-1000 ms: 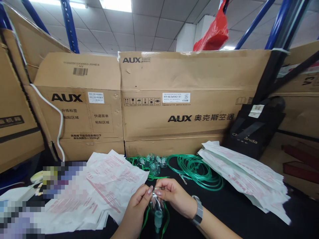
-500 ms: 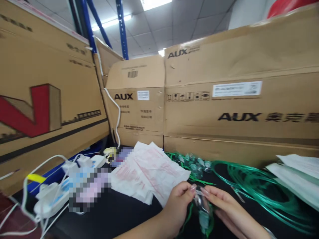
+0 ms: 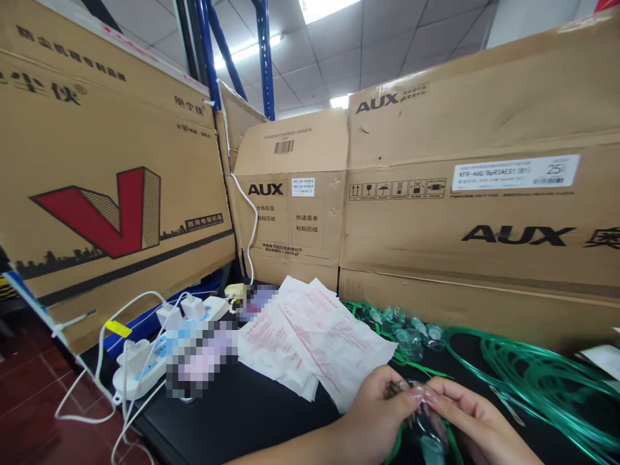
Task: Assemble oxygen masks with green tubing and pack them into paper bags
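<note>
"Cardboard boxes (image 3: 407, 252) wall in our black table (image 3: 194, 429). Where are our hands?"

"Low in the view, angled toward each other. Our left hand (image 3: 371, 413) leads a slanting forearm, fingers curled, thumb pressed to the far edge of a clear mask (image 3: 425, 423)."

"And our right hand (image 3: 477, 416)?"

"Entering from the lower right, fingers folded, it pinches that same edge, its thumb close against the other."

"So we have the mask between both hands, green end toward us. What surrounds it?"

"Green tubing (image 3: 513, 371) to the right, clear pieces (image 3: 411, 341) beyond our fingers, white packets (image 3: 334, 336) near our left hand."
</note>
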Demonstrator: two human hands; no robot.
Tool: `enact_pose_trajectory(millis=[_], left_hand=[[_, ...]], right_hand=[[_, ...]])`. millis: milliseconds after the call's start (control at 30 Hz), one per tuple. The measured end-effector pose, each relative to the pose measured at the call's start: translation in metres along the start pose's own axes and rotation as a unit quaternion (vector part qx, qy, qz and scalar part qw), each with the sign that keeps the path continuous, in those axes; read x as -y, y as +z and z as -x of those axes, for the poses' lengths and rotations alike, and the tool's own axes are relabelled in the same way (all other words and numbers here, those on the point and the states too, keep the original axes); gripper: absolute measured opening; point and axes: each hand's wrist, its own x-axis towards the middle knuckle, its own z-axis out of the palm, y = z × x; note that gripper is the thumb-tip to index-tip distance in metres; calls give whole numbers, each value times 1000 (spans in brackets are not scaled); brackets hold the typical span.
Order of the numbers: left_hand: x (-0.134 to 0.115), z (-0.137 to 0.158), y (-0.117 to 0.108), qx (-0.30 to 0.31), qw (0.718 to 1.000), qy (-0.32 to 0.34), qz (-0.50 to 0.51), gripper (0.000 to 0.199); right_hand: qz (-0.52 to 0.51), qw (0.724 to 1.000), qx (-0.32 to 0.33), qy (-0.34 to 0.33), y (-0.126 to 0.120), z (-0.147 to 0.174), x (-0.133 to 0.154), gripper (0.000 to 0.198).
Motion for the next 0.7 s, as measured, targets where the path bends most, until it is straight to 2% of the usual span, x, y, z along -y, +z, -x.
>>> enact_pose_trajectory(millis=[267, 500, 700], left_hand=[[-5, 2, 0, 11, 1000, 18, 11, 30], [-9, 0, -2, -10, 999, -47, -18, 34], [-16, 2, -2, 21, 1000, -15, -11, 30]], right_hand=[[4, 1000, -6, -4, 5, 2, 6, 36], [29, 999, -6, -22, -3, -2, -1, 34], [37, 999, 3, -33, -5, -2, -5, 33]])
